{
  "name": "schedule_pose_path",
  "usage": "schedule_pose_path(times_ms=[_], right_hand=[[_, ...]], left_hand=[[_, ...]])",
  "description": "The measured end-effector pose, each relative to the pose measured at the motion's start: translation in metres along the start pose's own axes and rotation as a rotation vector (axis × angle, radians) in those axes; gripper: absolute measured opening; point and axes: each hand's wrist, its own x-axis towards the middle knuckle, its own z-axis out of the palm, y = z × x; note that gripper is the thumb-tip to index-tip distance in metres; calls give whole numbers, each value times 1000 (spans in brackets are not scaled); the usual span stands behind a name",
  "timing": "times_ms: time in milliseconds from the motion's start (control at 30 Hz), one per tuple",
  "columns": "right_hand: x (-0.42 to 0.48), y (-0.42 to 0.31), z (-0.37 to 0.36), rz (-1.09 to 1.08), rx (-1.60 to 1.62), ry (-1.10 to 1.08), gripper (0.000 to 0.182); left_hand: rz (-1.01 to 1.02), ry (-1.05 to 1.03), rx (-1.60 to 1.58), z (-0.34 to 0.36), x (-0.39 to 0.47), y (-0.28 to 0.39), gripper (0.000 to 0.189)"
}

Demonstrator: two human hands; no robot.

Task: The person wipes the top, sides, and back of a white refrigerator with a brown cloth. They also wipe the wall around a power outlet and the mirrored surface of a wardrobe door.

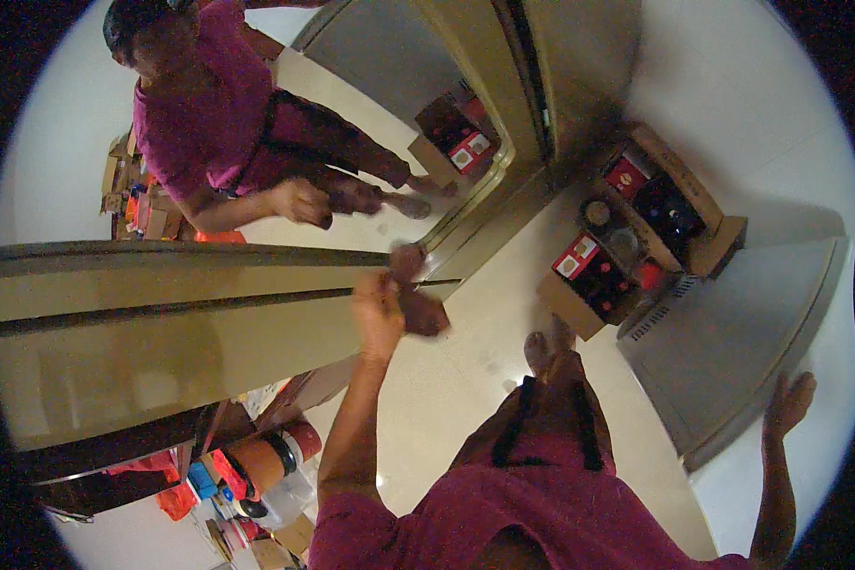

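Observation:
My left hand (377,313) grips a dark reddish-brown cloth (425,313), blurred, at the edge of a mirror (342,128) in a gold-toned frame (502,160). Whether the cloth touches the glass I cannot tell. The mirror reflects a person in a magenta shirt, and the cloth shows in it too. Out to the right, my right hand (789,405) holds nothing, its fingers apart. It is beside the edge of a grey panel with vent slots (755,356); contact is unclear.
Cardboard boxes (691,171) with dark bottles (666,214) and red cartons (575,256) stand on the pale tiled floor (442,399), near my feet (541,349). At lower left, an orange-brown container (260,467), a red bag (176,501) and other goods are piled behind the gold-toned door (185,356).

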Motion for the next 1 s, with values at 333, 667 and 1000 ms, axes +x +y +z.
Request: schedule_pose_path(times_ms=[333, 667, 1000], right_hand=[[11, -19, -19, 107, -7, -126, 30], [11, -24, -26, 186, 23, -225, 31], [-1, 3, -8, 155, 93, -156, 40]], left_hand=[[667, 1194, 576, -108, 162, 86, 15], [361, 507, 124, 61, 118, 44, 26], [194, -132, 185, 215, 28, -79, 24]])
